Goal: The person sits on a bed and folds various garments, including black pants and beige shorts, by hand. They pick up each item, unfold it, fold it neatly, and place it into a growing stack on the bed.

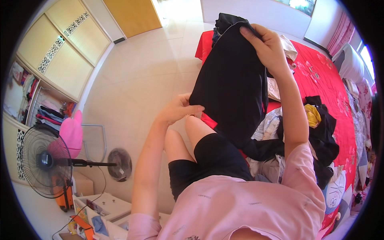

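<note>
A black cloth garment [229,81] is stretched between my two hands over the edge of the red floral bedspread [312,69]. My left hand [183,109] pinches its lower left corner between thumb and fingers. At the upper end, my right hand [265,42] grips the fabric near its edge. More dark folded clothing [229,21] lies just beyond that end. The garment's lower part hangs near my lap, beside a heap of clothes with a black piece [325,135], a yellow piece [312,116] and grey-white pieces [268,123].
A standing fan [46,160] and a pink plush item [71,133] are at the left, before a wardrobe [66,54] with clothes on its open shelves. White drawers [105,204] stand at the lower left. Pillows and more cloth line the bed's right side.
</note>
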{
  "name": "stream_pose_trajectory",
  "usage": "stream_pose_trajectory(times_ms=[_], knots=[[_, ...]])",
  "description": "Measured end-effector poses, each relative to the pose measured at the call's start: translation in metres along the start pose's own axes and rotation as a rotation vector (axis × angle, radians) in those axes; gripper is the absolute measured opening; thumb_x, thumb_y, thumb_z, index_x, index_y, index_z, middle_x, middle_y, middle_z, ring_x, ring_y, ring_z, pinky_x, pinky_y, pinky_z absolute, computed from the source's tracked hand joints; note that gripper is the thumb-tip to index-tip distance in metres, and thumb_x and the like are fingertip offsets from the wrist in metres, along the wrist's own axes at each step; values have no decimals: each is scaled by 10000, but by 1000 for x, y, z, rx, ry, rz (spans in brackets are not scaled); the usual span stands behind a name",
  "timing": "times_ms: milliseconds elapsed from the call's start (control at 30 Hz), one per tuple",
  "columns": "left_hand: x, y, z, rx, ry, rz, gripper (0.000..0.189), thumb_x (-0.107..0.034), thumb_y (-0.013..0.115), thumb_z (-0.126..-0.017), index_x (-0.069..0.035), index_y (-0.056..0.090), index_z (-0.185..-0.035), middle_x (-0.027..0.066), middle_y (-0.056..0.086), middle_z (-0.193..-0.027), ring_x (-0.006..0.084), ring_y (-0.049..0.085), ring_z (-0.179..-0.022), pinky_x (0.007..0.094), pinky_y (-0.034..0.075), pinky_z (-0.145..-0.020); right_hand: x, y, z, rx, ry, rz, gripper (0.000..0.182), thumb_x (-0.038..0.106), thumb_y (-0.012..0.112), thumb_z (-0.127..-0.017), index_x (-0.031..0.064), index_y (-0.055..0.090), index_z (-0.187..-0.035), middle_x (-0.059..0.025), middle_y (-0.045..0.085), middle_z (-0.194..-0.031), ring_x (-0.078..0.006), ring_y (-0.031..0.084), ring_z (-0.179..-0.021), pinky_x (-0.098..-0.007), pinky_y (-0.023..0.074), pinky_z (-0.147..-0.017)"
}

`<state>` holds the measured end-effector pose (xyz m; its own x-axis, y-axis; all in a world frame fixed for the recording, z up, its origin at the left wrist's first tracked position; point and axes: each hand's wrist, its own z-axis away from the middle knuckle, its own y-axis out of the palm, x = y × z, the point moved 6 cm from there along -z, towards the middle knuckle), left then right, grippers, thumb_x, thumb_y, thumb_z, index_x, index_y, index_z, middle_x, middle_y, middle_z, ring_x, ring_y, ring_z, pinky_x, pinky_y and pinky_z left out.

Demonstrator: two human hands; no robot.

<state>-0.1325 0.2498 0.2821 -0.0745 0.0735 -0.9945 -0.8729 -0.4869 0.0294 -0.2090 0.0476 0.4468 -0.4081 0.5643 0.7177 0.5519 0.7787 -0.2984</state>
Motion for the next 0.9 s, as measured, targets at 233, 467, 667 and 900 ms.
stream_pose_trajectory(times_ms=[233,467,667,900], knots=[[7,-4,-21,-36,140,452,248,-53,546,-803,-36,551,-1051,63,589,-1023,147,552,-913,306,419,-828,-30,-38,-4,-77,68,146,320,304,513,-853,-7,581,-825,24,483,-595,-34,418,-579,-210,362,-537],[1,1,-86,-111,129,626,267,-256,489,-871,-53,544,-1036,56,581,-1028,159,522,-966,327,393,-826,-85,-104,28,-112,386,18,312,284,504,-860,-9,576,-940,-12,563,-759,-64,503,-698,-200,405,-642],[-37,22,-118,-72,277,502,288,-233,436,-898,-12,509,-1067,78,559,-1064,173,516,-988,334,366,-895,-83,-142,70,-180,612,-257,306,265,512,-861,4,559,-1015,-22,602,-926,-68,557,-845,-203,437,-726],[-64,53,-128,-86,302,482,293,-184,507,-863,36,490,-1056,108,561,-1036,173,535,-949,307,406,-861,-66,-140,74,-203,528,-396,316,239,523,-856,-23,551,-1031,-47,614,-914,-88,582,-813,-202,455,-731]])
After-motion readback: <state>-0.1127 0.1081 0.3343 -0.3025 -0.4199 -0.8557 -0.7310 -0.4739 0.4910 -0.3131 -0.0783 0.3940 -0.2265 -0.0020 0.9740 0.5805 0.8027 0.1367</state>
